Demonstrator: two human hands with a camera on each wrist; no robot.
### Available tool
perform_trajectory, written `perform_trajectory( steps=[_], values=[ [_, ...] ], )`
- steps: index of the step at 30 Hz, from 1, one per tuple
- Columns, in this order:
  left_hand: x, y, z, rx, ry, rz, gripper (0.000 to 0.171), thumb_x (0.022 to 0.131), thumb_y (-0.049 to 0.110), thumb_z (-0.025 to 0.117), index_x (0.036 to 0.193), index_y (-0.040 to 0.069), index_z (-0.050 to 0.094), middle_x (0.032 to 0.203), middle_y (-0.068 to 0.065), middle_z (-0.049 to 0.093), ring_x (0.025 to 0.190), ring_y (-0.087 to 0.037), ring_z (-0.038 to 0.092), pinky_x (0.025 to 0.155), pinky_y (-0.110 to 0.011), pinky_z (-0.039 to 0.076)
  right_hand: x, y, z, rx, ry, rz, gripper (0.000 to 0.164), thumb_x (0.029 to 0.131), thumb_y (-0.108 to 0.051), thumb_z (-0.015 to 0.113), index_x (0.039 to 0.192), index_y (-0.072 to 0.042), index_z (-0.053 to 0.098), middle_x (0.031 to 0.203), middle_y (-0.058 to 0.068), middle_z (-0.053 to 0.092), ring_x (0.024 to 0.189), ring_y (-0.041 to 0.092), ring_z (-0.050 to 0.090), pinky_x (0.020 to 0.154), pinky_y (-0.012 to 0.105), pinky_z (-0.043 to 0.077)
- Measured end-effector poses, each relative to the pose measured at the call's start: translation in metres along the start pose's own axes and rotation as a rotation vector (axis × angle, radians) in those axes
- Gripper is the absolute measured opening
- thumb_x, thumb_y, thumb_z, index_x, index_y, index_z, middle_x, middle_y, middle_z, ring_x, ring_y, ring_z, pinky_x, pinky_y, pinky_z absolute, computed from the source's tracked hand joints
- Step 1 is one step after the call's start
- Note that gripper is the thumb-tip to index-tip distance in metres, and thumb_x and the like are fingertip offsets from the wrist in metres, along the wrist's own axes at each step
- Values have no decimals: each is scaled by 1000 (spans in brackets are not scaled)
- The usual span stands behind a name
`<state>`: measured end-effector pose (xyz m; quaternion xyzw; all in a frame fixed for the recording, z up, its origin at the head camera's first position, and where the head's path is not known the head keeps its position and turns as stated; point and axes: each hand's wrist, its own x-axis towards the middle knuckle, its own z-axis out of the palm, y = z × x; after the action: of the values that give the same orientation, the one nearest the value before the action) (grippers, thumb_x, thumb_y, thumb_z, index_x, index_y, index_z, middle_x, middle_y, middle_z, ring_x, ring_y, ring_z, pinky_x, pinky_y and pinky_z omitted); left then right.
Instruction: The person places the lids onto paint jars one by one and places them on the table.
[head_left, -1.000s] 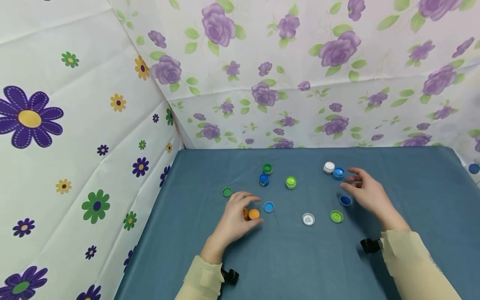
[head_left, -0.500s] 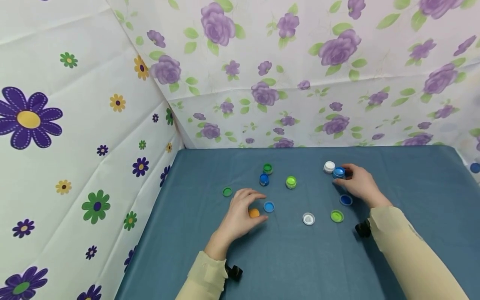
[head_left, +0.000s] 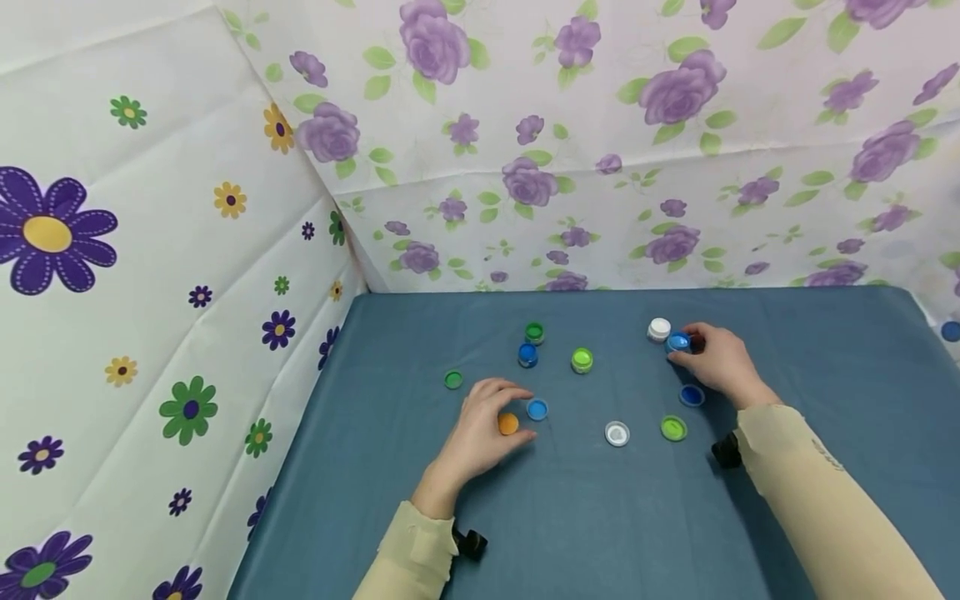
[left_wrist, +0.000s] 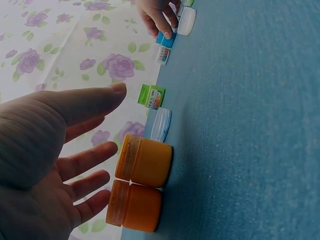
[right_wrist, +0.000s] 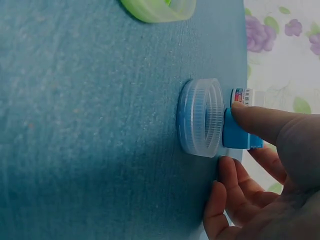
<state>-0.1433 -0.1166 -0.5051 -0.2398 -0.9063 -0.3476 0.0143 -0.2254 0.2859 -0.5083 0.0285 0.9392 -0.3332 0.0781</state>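
Observation:
My right hand (head_left: 718, 360) pinches a small light blue paint jar (head_left: 678, 341) between thumb and fingers at the back right. In the right wrist view, the thumb lies on the side of this blue jar (right_wrist: 236, 131). A white jar (head_left: 659, 329) stands right beside it. My left hand (head_left: 474, 432), thumb and fingers spread, hovers around two paint jars. The left wrist view shows them side by side: a yellow-orange jar (left_wrist: 151, 162) and a darker orange jar (left_wrist: 142, 207). From the head, the darker one is hidden behind the hand.
Dark green (head_left: 534, 332), dark blue (head_left: 528, 355) and lime green (head_left: 582, 360) jars stand at the back middle. Lids lie on the blue cloth: green (head_left: 453, 380), light blue (head_left: 537, 409), white (head_left: 617, 433), lime (head_left: 673, 428) and dark blue (head_left: 692, 395). Floral curtains border the table.
My right hand has moved left and away from me onto the light blue jar and taken hold of it. My left hand has shifted slightly right, covering the darker orange jar from the head camera.

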Motion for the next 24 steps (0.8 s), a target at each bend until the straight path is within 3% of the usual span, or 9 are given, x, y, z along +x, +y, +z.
perform_trajectory(
  steps=[8, 13, 20, 24],
  values=[
    [4, 2, 1, 12, -14, -19, 46, 90, 21, 91, 132, 10, 74, 133, -5, 68, 138, -31, 51, 116, -55, 40, -7, 10, 0, 40, 28, -2, 58, 103, -36, 74, 139, 6, 56, 128, 32, 60, 114, 47, 59, 92, 63, 51],
    [11, 6, 4, 43, -40, -35, 48, 93, 25, 89, 135, 10, 74, 135, -5, 68, 136, -29, 52, 115, -53, 41, -20, 14, 0, 96, 118, -44, 63, 104, -46, 71, 142, 2, 55, 127, 27, 62, 111, 41, 61, 85, 55, 54],
    [29, 19, 9, 216, -134, -64, 51, 94, 29, 88, 139, 13, 72, 134, -8, 68, 129, -29, 56, 109, -52, 46, -63, -3, 4, 168, 258, -117, 61, 104, -48, 70, 145, -5, 56, 121, 17, 66, 112, 36, 64, 75, 36, 53],
    [38, 25, 13, 340, -193, -85, 50, 92, 31, 88, 137, 15, 73, 129, -8, 66, 119, -28, 56, 102, -48, 49, -87, -12, 12, 241, 260, -115, 63, 104, -48, 70, 149, -6, 55, 123, 17, 65, 111, 34, 64, 70, 23, 52]
  ],
)
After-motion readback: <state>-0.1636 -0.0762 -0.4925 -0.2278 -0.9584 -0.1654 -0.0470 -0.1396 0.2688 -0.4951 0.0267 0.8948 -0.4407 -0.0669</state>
